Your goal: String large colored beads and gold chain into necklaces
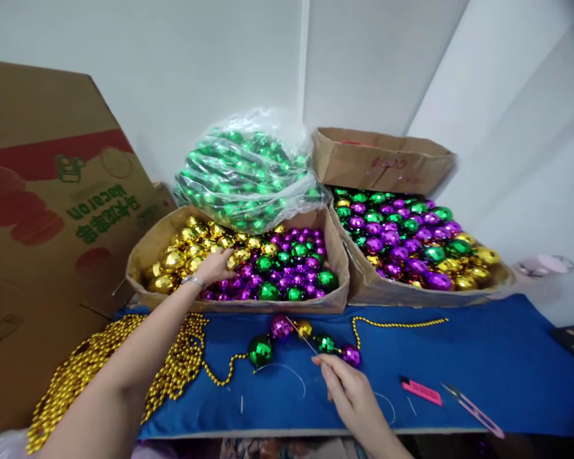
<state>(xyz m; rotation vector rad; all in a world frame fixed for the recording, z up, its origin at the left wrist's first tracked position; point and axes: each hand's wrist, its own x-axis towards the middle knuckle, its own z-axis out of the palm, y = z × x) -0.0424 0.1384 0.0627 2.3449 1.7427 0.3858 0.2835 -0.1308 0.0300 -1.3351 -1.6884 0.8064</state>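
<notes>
My left hand [215,266] reaches into a cardboard box of shiny balls, its fingertips apart against a gold ball [242,255]. Whether it grips that ball is not plain. My right hand [343,381] pinches a long thin needle [305,338] above the blue cloth, its tip pointing up and left. White thread [294,375] curls over the cloth. Behind the needle lies a row of strung balls: dark green [260,350], purple [281,326], gold [305,329], green [325,343] and purple [351,355]. Small gold bead chain [224,381] extends from the row's left end.
A heap of gold bead chains [172,366] lies at the left. A pink lighter-like piece [421,391] and thread snips [476,411] rest at the right. Behind stand the ball box [268,306], a second box [425,294] and a clear bag [249,172]. A large carton [52,191] rises left.
</notes>
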